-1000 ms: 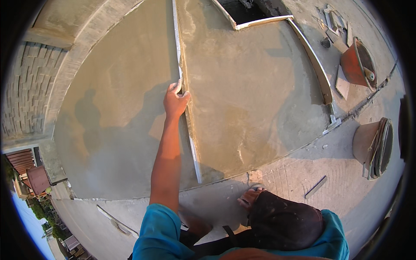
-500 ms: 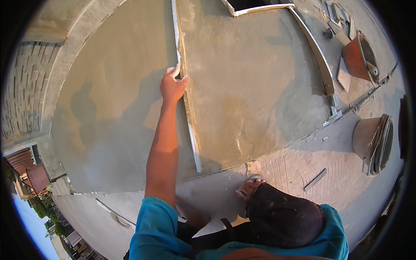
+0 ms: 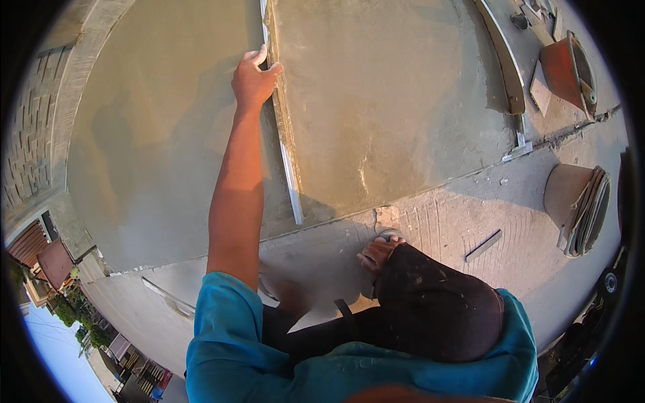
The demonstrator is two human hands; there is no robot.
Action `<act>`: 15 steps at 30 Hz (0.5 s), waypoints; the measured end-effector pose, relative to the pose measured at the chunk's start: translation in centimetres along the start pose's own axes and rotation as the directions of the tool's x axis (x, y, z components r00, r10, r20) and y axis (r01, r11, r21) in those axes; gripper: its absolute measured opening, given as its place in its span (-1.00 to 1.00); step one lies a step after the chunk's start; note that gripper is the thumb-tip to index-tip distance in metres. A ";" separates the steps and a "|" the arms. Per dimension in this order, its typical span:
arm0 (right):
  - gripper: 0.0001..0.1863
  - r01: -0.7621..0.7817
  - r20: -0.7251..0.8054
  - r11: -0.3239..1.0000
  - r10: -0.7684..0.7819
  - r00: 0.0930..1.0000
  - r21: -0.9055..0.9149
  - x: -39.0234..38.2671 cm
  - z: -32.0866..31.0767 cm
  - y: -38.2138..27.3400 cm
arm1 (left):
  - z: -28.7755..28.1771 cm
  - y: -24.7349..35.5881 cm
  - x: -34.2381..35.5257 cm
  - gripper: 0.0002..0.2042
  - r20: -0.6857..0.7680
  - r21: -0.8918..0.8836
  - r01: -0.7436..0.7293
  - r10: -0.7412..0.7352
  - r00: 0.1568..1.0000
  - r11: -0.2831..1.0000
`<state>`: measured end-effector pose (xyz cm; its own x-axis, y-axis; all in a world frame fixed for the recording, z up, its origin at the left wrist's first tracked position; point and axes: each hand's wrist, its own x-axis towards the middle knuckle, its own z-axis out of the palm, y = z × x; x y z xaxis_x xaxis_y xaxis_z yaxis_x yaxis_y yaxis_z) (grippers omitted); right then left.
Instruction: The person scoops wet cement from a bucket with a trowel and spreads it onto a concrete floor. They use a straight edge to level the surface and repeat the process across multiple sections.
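Head view. The left hand (image 3: 253, 80) is reaching far forward, arm at full stretch, and is gripping a long metal straightedge (image 3: 285, 141) that is lying on the wet cement screed (image 3: 390, 101). The fingers (image 3: 256, 56) are curled together over the near edge of the bar, clamped on it; the thumb side cannot be made out. The bar is running from beyond the fingertips, up toward the top rim, back to a free end well below the wrist, close to the screed's lower border. Left of the fingers the surface (image 3: 154, 134) is lying smooth and shaded; right of them it is lighter, with faint ridges.

The right hand is not showing; a foot in a sandal (image 3: 379, 250) is resting on the rough slab below the bar's end.

Judged step: levelling, with the straightedge being drawn across the fresh surface. The next move calls for even downward pressure and a steady sideways pull, keeping the bar flat so that it is not gouging.

Well right of the fingers, an orange bucket (image 3: 571, 70) and a stack of pans (image 3: 581, 201) are standing idle.
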<state>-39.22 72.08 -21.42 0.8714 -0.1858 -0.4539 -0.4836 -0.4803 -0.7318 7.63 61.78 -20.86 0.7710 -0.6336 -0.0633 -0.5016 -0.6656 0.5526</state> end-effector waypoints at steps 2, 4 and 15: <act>-0.74 0.023 -0.059 0.987 -0.033 0.998 -0.158 -0.6 0.9 0.6 | 0.5 -0.4 0.5 -0.42 -0.025 0.040 -0.034 0.035 0.999 0.999; -0.75 0.013 -0.057 0.970 -0.028 0.998 -0.243 0.1 -0.2 -0.6 | 0.3 -1.6 0.8 -0.40 -0.028 0.049 -0.094 0.096 0.995 0.994; -0.82 0.308 -0.157 0.911 -0.359 0.920 -0.275 1.5 -0.7 -1.1 | -0.4 0.2 1.1 -0.46 -0.032 0.090 -0.048 0.051 0.998 0.995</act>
<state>-37.35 71.75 -20.99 0.9882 -0.1334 -0.0749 -0.1491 -0.7305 -0.6664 8.50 61.09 -20.48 0.7566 -0.6538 -0.0083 -0.5712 -0.6670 0.4784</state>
